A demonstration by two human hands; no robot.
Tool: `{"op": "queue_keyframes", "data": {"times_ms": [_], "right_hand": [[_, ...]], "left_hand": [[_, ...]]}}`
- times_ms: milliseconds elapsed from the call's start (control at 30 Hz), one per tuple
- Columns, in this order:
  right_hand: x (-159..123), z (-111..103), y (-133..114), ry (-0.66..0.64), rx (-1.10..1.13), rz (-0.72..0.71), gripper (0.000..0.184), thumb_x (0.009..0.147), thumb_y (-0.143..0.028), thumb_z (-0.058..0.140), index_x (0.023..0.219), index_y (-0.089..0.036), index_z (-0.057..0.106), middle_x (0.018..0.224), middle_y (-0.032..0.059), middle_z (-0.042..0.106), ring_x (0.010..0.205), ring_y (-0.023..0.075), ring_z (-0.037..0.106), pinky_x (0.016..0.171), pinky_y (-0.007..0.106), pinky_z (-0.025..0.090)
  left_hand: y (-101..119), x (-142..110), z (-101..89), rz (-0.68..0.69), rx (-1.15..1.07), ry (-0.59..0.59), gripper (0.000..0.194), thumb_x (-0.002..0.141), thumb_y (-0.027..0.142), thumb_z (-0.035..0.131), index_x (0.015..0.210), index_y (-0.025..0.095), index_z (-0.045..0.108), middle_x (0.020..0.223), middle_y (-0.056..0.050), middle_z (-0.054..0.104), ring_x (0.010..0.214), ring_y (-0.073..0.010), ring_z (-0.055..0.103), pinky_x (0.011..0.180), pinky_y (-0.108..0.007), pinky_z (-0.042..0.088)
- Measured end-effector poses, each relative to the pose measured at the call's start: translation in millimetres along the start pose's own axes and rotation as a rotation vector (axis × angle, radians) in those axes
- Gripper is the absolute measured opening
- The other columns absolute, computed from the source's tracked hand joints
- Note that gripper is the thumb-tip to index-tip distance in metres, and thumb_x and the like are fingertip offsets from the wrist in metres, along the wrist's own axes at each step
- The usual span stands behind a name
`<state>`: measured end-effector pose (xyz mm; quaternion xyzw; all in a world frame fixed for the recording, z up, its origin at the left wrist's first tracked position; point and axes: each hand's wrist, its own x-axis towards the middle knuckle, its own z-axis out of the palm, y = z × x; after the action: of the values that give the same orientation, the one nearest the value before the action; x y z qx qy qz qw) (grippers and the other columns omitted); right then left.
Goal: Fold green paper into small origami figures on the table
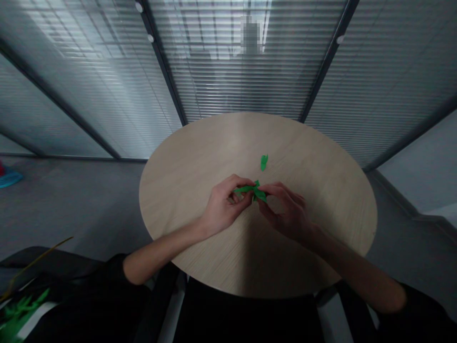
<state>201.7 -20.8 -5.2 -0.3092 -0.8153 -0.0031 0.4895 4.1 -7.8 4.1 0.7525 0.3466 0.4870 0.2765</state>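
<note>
A small folded green paper piece (254, 190) is held just above the round wooden table (200, 152), at its middle. My left hand (224, 205) pinches the left end of it with fingers curled. My right hand (285, 209) pinches the right end, thumb and forefinger pressed together. Both hands meet over the paper. A second, smaller green paper piece (263, 162) lies alone on the table a little beyond the hands.
Glass walls with closed blinds (232, 71) rise behind the table. Grey floor (71, 200) surrounds it. At the lower left lie more green leaf-like pieces (17, 309) and a thin yellowish stick (35, 259). A blue object (9, 177) sits at the far left.
</note>
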Motion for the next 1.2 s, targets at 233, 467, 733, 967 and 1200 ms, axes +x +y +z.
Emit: {"op": "queue_keyframes", "data": {"times_ms": [233, 467, 733, 967, 1200], "right_hand": [[-0.2, -1.6, 2.5, -0.006, -0.015, 0.010, 0.020, 0.091, -0.015, 0.061, 0.109, -0.024, 0.056, 0.095, 0.0035, 0.070, 0.085, 0.0177, 0.070, 0.073, 0.029, 0.057], [1.2, -1.6, 2.2, -0.035, -0.073, 0.039, 0.019, 0.094, -0.015, 0.061, 0.110, -0.024, 0.059, 0.097, 0.0043, 0.071, 0.086, 0.0179, 0.070, 0.074, 0.029, 0.057], [0.0, -4.0, 4.4, 0.001, -0.118, 0.004, 0.015, 0.097, -0.018, 0.061, 0.111, -0.024, 0.061, 0.097, 0.0037, 0.074, 0.085, 0.0169, 0.073, 0.073, 0.028, 0.056], [-0.2, -4.4, 3.9, 0.005, -0.081, 0.013, 0.019, 0.097, -0.016, 0.061, 0.114, -0.025, 0.063, 0.099, 0.0033, 0.075, 0.087, 0.0167, 0.073, 0.076, 0.028, 0.057], [2.7, -4.9, 2.2, 0.012, -0.014, 0.040, 0.015, 0.098, -0.017, 0.060, 0.111, -0.024, 0.063, 0.097, 0.0041, 0.074, 0.086, 0.0170, 0.072, 0.075, 0.030, 0.058]], "left_hand": [[-1.2, 0.2, -0.7, 0.065, 0.059, 0.001, 0.011, 0.090, 0.017, 0.069, 0.101, 0.018, 0.070, 0.091, -0.003, 0.068, 0.067, -0.0085, 0.060, 0.056, -0.018, 0.049], [3.3, -1.3, -1.1, 0.129, 0.100, -0.018, 0.008, 0.092, 0.020, 0.069, 0.100, 0.018, 0.069, 0.087, -0.003, 0.069, 0.068, -0.0093, 0.062, 0.056, -0.017, 0.050], [0.0, -1.7, -1.0, 0.099, 0.073, -0.019, 0.012, 0.091, 0.023, 0.071, 0.100, 0.017, 0.068, 0.090, -0.003, 0.070, 0.068, -0.0086, 0.063, 0.059, -0.018, 0.053], [-2.2, -1.9, -0.1, 0.054, 0.027, -0.008, 0.009, 0.090, 0.020, 0.070, 0.098, 0.017, 0.068, 0.089, -0.002, 0.068, 0.066, -0.0078, 0.061, 0.058, -0.017, 0.053], [-0.9, -1.8, -1.3, 0.071, 0.047, 0.007, 0.007, 0.091, 0.021, 0.069, 0.097, 0.018, 0.068, 0.087, -0.003, 0.069, 0.069, -0.0099, 0.062, 0.060, -0.020, 0.053]]}}
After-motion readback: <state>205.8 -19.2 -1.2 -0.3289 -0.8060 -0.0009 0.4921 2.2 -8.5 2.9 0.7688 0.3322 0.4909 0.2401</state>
